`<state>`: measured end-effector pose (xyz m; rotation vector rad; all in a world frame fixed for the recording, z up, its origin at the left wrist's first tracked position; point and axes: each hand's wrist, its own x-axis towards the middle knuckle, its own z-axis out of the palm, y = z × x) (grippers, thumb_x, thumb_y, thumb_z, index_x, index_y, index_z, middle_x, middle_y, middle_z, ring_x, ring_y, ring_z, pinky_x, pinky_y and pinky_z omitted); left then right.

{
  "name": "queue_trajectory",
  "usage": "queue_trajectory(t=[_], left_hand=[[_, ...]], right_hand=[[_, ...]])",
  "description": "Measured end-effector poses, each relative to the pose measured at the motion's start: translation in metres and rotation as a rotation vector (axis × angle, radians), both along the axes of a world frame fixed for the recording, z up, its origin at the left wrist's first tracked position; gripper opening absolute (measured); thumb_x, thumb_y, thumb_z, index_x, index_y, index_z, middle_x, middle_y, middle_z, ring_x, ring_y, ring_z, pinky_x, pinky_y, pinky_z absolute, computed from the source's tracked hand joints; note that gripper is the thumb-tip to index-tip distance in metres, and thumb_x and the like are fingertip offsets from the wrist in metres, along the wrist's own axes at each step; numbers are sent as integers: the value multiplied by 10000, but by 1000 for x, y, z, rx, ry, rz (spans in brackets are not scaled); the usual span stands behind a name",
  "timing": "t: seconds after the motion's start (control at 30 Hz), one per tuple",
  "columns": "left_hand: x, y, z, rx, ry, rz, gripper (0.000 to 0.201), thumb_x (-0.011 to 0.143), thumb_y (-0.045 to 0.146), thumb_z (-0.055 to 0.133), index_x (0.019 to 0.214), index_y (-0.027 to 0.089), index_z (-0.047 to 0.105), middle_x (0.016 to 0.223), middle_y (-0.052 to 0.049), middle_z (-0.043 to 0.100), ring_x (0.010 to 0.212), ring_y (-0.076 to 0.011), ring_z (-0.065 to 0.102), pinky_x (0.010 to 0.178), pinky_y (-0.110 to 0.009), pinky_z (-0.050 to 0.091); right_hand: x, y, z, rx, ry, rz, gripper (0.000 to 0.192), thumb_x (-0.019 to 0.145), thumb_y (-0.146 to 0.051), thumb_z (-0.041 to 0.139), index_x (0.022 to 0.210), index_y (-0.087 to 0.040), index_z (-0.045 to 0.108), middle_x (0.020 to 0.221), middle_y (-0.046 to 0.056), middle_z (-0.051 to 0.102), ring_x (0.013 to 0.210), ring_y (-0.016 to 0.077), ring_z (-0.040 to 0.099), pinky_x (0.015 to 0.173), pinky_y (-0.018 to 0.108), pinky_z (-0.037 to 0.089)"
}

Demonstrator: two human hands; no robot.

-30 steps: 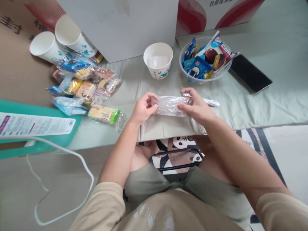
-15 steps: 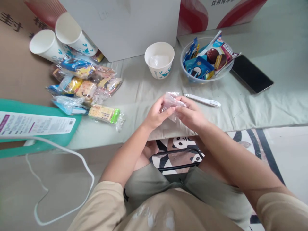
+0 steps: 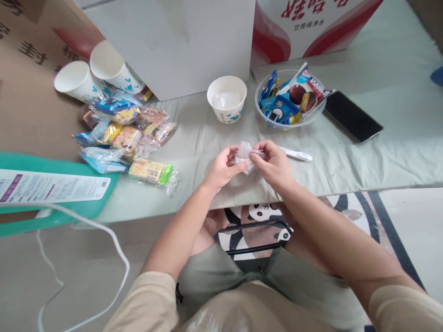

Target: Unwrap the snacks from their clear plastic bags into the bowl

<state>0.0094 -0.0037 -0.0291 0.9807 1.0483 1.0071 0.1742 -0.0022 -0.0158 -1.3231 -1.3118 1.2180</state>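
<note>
Between my two hands is a crumpled clear plastic wrapper (image 3: 245, 151), held just above the table's near edge. My left hand (image 3: 223, 168) pinches its left side with thumb and fingers. On the other side, my right hand (image 3: 273, 165) grips the wrapper between thumb and forefinger. Whether anything lies inside the plastic I cannot tell. A white utility knife (image 3: 296, 154) lies on the cloth right beside my right hand, its left end hidden by the fingers. Beyond the hands stands a white paper bowl (image 3: 227, 100) with some clear plastic in it.
Wrapped snacks (image 3: 126, 138) are heaped at the left, by two paper cups (image 3: 74, 83). A clear plastic bowl (image 3: 273, 123) of packaged snacks stands beside a black phone (image 3: 353, 116). Boxes (image 3: 173, 46) line the back. A green board (image 3: 114, 184) and white cable (image 3: 121, 251) are at left.
My fingers have shifted on the wrapper; the right hand has turned and bunched it smaller. The whole view has tilted slightly upward, so the table things appear lower.
</note>
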Motion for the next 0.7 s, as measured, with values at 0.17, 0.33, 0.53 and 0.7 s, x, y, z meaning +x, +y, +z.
queue_trajectory(t=[0.17, 0.33, 0.53, 0.7], left_hand=[[-13, 5, -7, 105, 166, 274, 395, 692, 295, 842, 968, 210, 573, 787, 32, 650, 667, -94, 604, 658, -258, 509], [-36, 23, 19, 402, 358, 597, 209, 786, 145, 724, 819, 224, 534, 734, 58, 523, 672, -73, 518, 647, -240, 431], [-16, 128, 83, 617, 833, 477, 306, 731, -56, 685, 740, 206, 525, 831, -15, 604, 1108, -245, 632, 1008, -375, 482], [2, 230, 70, 137, 1165, 102, 325, 707, -82, 655, 534, 123, 470, 919, -63, 618, 1352, -364, 539, 1170, -487, 344]], right_hand=[[0, 4, 0, 4, 182, -111, 208, 798, -385, 637, 904, -240, 534, 815, -19, 587, 730, 132, 578, 664, 279, 461], [7, 8, 1, -121, 217, -152, 165, 773, -365, 614, 850, -235, 550, 748, -27, 572, 716, 138, 594, 625, 267, 459], [14, 11, 6, -152, 254, -147, 140, 769, -353, 609, 824, -235, 557, 703, -35, 564, 681, 131, 579, 621, 265, 449], [19, 14, 4, -136, 248, -144, 108, 790, -317, 609, 821, -229, 555, 689, -37, 558, 671, 129, 586, 636, 272, 444]])
